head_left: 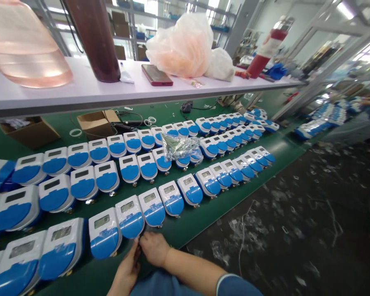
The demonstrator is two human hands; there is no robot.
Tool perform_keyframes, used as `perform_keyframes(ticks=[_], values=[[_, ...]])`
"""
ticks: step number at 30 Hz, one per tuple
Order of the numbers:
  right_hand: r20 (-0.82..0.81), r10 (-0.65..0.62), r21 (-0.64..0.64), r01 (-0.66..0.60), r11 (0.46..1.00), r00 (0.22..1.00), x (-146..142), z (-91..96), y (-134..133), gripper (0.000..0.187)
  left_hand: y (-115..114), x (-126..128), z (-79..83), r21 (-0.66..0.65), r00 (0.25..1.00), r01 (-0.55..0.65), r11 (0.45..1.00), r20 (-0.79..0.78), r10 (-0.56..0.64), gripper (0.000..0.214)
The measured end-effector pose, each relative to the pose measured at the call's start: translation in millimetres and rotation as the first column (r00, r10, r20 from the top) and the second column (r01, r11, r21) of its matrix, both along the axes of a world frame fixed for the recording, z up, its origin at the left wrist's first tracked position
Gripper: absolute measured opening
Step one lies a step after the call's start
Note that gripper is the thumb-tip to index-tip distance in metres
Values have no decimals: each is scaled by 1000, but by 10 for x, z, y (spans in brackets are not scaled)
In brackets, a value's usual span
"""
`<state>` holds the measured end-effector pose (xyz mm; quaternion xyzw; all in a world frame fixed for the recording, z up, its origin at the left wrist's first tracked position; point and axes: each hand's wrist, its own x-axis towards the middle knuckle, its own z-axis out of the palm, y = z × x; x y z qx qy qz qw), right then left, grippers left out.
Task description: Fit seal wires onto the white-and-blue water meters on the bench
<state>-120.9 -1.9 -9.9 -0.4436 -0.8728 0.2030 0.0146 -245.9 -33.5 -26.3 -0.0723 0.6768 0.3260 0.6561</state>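
Head view: left hand point(128, 263) and right hand point(154, 248), fingers narrowed, sit together at the near end of a blue-and-white meter point(129, 220), near row — anything held cannot be told (fingers hide it). Light pressure seems advisable — neighbouring meters point(153, 209) stand close left and right.

2 bare forearms point(194, 265) angle inward, left grip point(129, 263) pointing forward, right grip point(154, 248) beside it, fingers curled.

So the meter point(130, 217) I'm on is white, blue flap point(132, 224) shut, grey screen point(127, 206) above it, lying face-up on the green bench point(203, 217).
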Motion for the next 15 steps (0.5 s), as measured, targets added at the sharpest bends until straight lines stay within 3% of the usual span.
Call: perform_keyframes(ticks=[4, 7, 9, 11, 12, 13, 14, 15], values=[[-41, 59, 20, -58, 998, 997, 43, -26, 8, 21, 74, 42, 84, -18, 999, -47, 999, 5, 47, 16], [-79, -131, -173, 116, 978, 988, -11, 13, 20, 27, 90, 59, 102, -6, 994, -94, 996, 52, 94, 11], [-68, -272, -320, 237, 917, 960, -54, 53, 36, 31, 79, 46, 85, 8, 995, -77, 997, 66, 76, 11], [-93, -352, -424, 282, 860, 932, -87, 85, 62, 27, 61, 23, 50, 26, 996, -45, 999, 76, 43, 14], [-119, -410, -498, 303, 812, 904, -101, 95, 79, 24, 53, 13, 28, 36, 996, -35, 999, 83, 32, 15], [-133, -509, -618, 330, 713, 851, -114, 101, 97, 23, 46, 6, 6, 45, 996, -30, 999, 89, 26, 14], [-115, -622, -759, 335, 558, 775, -128, 103, 117, 24, 41, 2, -15, 54, 996, -25, 998, 90, 20, 13], [-63, -719, -878, 303, 369, 692, -141, 104, 136, 27, 37, 2, -34, 66, 996, -17, 998, 84, 12, 12]])
